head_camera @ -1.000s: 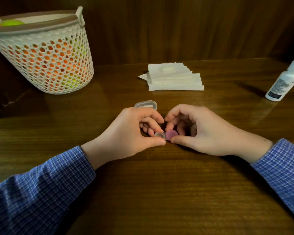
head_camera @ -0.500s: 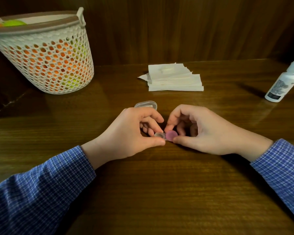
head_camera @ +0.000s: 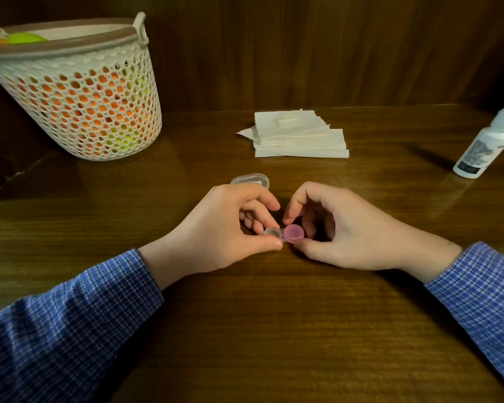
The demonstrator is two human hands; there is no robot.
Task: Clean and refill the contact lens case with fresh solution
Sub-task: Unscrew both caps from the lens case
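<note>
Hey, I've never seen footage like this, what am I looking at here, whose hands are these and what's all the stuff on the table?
There is no machine here. A person wears a wide-angle camera on the head, so the single view looks forward and down at their own two hands, in blue checked sleeves.

On the dark wooden table stand a white perforated plastic basket at the far left, a stack of white paper tissues in the middle, and a white plastic solution bottle at the far right. A small clear plastic lid lies just beyond the left hand.

The left hand pinches the clear end of a small contact lens case, while the right hand grips its round pink cap.
</note>
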